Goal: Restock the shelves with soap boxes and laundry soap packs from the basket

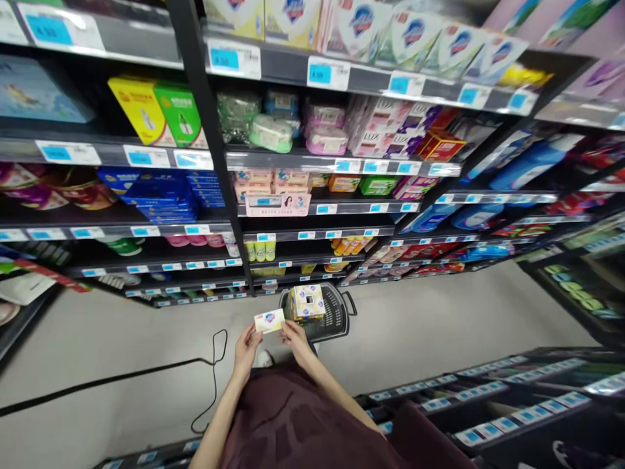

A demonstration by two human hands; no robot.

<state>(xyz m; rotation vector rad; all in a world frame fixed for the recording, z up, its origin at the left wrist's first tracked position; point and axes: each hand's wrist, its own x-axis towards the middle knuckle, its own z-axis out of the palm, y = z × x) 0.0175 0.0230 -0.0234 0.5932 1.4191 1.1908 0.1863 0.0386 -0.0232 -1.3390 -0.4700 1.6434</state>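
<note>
A small white and yellow soap box (269,320) with a blue logo is held between both my hands, low in the view. My left hand (245,348) pinches its left end. My right hand (294,337) grips its right end. Just beyond my hands, a dark shopping basket (336,319) stands on the floor with several similar boxes (306,301) stacked in it. Matching boxes (413,34) line the top shelf above.
Store shelves (273,159) full of packaged goods and blue price tags rise in front of me. Another shelf unit (488,397) is close at my lower right. A black cable (146,371) runs across the grey floor at my left.
</note>
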